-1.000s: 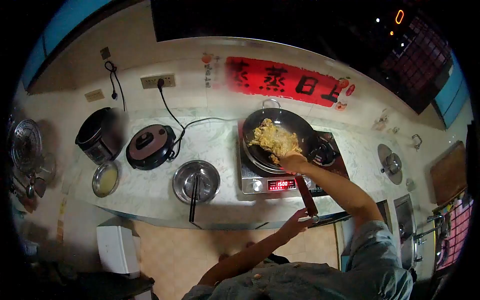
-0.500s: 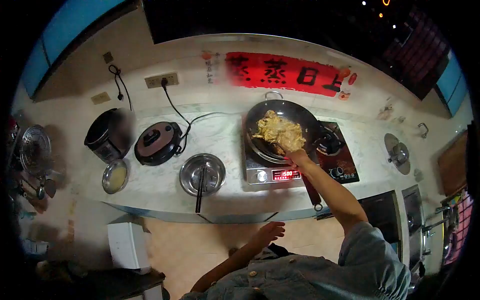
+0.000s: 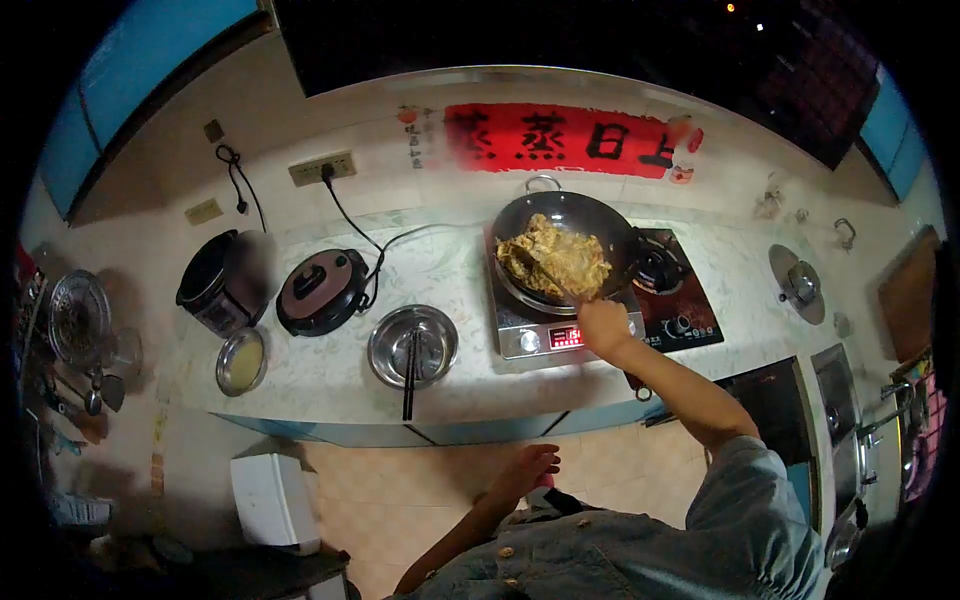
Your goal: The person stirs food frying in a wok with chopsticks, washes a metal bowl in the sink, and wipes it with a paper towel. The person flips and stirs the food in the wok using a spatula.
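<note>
My right hand (image 3: 606,328) is closed around the handle of a spatula (image 3: 552,278), whose dark shaft reaches into the wok. The black wok (image 3: 617,218) sits on the induction cooker (image 3: 520,342) and holds a yellow-brown, chopped-looking food (image 3: 560,252). Below my right hand, the ring end of a handle (image 3: 643,394) shows; most of that handle is hidden by my forearm. My left hand (image 3: 530,472) hangs in front of my body, below the counter edge, fingers loosely bent and apart, holding nothing.
Left of the cooker, a steel bowl (image 3: 382,352) with chopsticks (image 3: 410,375) stands on the counter (image 3: 320,385). Farther left are a cooker lid (image 3: 322,292), a dark pot (image 3: 208,285) and a small bowl (image 3: 224,366). A gas hob (image 3: 690,300) adjoins the wok on the right.
The spatula has swung leftward in the wok, and the food is spread more to the left. My left fingers have curled slightly. The whole view has shifted a little.
</note>
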Demonstrator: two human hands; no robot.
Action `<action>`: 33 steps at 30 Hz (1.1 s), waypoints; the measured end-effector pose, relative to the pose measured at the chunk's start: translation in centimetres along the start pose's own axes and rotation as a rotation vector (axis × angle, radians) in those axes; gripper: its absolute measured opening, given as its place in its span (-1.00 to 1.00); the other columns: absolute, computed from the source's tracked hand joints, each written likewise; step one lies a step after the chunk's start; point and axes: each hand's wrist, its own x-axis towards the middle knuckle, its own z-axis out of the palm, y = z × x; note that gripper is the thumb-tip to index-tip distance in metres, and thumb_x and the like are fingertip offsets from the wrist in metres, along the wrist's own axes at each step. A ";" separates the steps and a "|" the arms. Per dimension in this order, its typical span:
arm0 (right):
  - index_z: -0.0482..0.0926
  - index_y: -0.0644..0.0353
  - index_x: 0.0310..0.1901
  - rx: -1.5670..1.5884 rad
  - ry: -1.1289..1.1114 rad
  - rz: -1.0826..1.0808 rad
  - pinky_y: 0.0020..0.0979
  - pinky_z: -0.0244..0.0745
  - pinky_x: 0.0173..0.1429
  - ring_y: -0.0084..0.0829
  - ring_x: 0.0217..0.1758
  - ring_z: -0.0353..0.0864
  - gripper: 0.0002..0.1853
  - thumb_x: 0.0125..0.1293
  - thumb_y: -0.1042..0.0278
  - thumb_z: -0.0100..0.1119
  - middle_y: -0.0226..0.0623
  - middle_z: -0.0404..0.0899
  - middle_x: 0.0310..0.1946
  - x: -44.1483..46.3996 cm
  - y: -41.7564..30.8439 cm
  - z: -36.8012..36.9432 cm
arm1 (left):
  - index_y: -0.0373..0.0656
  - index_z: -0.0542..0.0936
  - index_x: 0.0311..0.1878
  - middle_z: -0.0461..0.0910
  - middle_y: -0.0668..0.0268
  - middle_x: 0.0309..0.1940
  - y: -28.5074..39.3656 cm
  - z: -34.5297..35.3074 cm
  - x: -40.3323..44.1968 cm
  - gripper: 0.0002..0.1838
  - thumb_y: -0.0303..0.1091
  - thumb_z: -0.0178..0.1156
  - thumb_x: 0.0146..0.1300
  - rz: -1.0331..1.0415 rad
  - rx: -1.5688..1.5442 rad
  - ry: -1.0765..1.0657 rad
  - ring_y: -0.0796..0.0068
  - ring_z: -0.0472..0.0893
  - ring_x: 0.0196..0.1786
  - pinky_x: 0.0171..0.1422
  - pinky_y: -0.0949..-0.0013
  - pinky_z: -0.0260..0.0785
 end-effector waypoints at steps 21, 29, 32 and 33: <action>0.56 0.20 -0.49 0.066 0.089 -0.030 -0.27 0.46 -0.35 -0.18 -0.42 0.57 -0.86 -0.12 0.38 0.08 -0.08 0.54 -0.52 -0.4 4.5 -4.9 | -0.24 0.34 -0.02 0.42 0.23 -0.20 -1.2 -0.6 1.1 -0.67 -0.25 -0.05 0.23 -0.077 -0.035 0.022 0.47 0.45 -0.19 -0.11 0.44 0.34; 0.57 0.17 -0.47 -0.032 0.076 0.011 -0.27 0.45 -0.35 -0.19 -0.40 0.57 -0.87 -0.10 0.42 0.05 -0.13 0.55 -0.51 1.3 4.4 -3.3 | -0.23 0.34 0.00 0.47 0.26 -0.25 -0.8 -0.1 0.9 -0.66 -0.23 -0.08 0.24 -0.065 -0.012 0.034 0.49 0.47 -0.23 -0.10 0.44 0.33; 0.56 0.14 -0.43 -0.004 0.063 0.002 -0.26 0.44 -0.36 -0.21 -0.41 0.56 -0.86 -0.08 0.39 0.07 -0.15 0.54 -0.53 0.5 5.1 -4.9 | -0.18 0.34 0.01 0.44 0.30 -0.21 -0.4 -0.5 0.6 -0.65 -0.20 -0.07 0.23 -0.079 0.015 0.028 0.50 0.43 -0.16 -0.03 0.43 0.26; 0.55 0.12 -0.41 0.013 0.057 -0.018 -0.25 0.43 -0.37 -0.22 -0.42 0.56 -0.86 -0.07 0.36 0.09 -0.16 0.54 -0.54 -0.1 5.2 -5.4 | -0.13 0.33 0.03 0.41 0.33 -0.15 -0.4 -0.5 0.5 -0.63 -0.16 -0.05 0.22 -0.108 0.033 0.042 0.50 0.39 -0.09 0.04 0.41 0.20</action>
